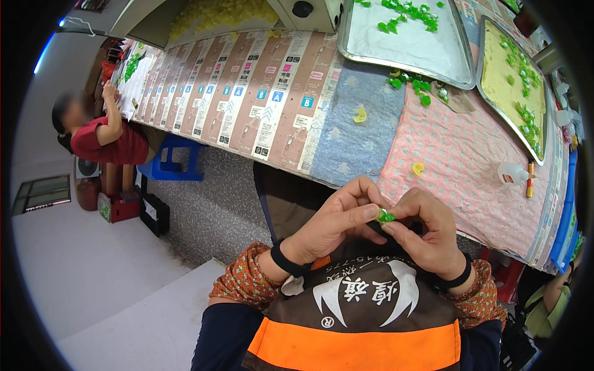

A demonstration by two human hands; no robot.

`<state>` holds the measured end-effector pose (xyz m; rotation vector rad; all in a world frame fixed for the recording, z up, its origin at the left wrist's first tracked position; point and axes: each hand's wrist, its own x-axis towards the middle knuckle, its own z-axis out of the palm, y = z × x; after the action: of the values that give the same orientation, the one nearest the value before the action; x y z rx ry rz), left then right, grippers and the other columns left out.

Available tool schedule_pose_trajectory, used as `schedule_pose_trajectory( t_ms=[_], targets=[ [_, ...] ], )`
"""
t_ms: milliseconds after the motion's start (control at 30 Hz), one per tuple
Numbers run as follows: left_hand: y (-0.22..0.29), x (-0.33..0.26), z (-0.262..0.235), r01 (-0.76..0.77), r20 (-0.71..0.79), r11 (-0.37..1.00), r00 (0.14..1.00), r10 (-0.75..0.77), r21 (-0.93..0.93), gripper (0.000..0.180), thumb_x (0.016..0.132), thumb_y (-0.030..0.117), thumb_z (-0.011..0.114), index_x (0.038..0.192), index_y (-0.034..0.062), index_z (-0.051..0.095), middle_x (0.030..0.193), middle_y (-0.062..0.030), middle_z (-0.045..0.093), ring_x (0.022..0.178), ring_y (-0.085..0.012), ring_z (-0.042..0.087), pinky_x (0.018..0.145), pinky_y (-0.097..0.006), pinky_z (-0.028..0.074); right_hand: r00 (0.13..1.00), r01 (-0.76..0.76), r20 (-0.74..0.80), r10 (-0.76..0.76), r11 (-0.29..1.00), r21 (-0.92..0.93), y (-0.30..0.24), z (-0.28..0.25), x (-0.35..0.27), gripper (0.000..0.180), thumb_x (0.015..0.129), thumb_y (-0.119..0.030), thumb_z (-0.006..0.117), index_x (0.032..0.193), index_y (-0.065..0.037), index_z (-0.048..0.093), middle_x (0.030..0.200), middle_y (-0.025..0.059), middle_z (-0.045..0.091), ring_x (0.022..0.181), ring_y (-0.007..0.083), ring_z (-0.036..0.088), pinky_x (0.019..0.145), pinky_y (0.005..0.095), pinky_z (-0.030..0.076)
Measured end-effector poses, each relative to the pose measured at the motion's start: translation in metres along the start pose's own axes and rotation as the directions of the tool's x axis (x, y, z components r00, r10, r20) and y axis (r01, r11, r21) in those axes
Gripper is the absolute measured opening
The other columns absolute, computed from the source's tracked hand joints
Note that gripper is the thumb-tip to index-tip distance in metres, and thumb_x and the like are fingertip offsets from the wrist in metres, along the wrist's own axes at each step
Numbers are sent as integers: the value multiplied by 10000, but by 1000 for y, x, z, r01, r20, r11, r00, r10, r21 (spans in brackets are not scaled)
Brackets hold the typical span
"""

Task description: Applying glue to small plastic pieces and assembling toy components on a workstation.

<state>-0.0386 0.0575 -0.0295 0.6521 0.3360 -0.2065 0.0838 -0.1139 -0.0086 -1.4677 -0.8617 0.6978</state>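
Observation:
Just in front of my apron, at the table's near edge, both hands meet around a small green and white plastic figure (pixel 385 216). My left hand (pixel 346 216) pinches its left side between thumb and fingers. From the other side, the thumb and forefinger of my right hand (pixel 427 229) grip it too. Fingertips hide much of the piece. Past my hands, a small yellow piece (pixel 418 169) lies on the pink cloth (pixel 445 142), and another yellow piece (pixel 360 115) rests on the blue cloth (pixel 346 139).
A metal tray (pixel 408 52) holds several green pieces at the back. To its right stands a yellow-lined tray (pixel 495 68) with more. A small clear bottle (pixel 512 174) is at the right. Yellow pieces fill a box (pixel 284 15). A person in red (pixel 102 136) sits far left.

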Motion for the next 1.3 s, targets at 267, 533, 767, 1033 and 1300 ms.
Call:
schedule_pose_trajectory(
  t_ms=[267, 533, 767, 1033, 1300],
  targets=[
    [-3, 1, 6, -133, -65, 981, 988, 143, 138, 167, 1030, 180, 567, 1135, 79, 487, 1059, -21, 570, 990, -105, 612, 796, -300, 606, 995, -76, -62, 78, 996, 36, -2, 4, -1, 121, 860, 10, 706, 968, -6, 655, 818, 61, 634, 675, 118, 629, 589, 258, 491],
    [-2, 4, 15, -127, -102, 977, 984, 146, 172, 169, 1055, 213, 527, 1154, 81, 494, 1050, -21, 568, 949, -99, 598, 801, -295, 589, 994, -72, -95, 60, 989, -129, -9, -2, -3, 122, 858, 17, 689, 975, -7, 667, 825, 83, 636, 655, 160, 625, 577, 270, 484],
    [-3, 8, 22, -168, -49, 937, 980, 192, 306, 191, 1072, 239, 489, 1175, 78, 496, 1067, -20, 565, 972, -91, 591, 816, -272, 556, 990, 27, -127, -63, 962, -270, -22, -11, -5, 144, 829, 57, 698, 955, -6, 667, 822, 83, 634, 648, 177, 612, 561, 286, 469],
    [-3, 14, 29, -253, 67, 858, 966, 250, 448, 238, 1057, 146, 487, 1269, 42, 457, 1197, -66, 520, 1086, -118, 569, 907, -295, 531, 977, 71, -174, -127, 951, -300, -25, -18, -8, 162, 803, 87, 703, 935, 0, 668, 825, 90, 636, 667, 191, 618, 565, 284, 475],
    [-6, 14, 31, -335, 91, 681, 925, 368, 652, 342, 973, 53, 600, 1291, 54, 475, 1193, -56, 546, 1083, -130, 586, 901, -300, 502, 958, -138, -257, 131, 990, -11, -21, -17, -16, 94, 881, 31, 698, 968, 24, 662, 825, 66, 657, 703, 92, 645, 624, 225, 509]
  ],
)
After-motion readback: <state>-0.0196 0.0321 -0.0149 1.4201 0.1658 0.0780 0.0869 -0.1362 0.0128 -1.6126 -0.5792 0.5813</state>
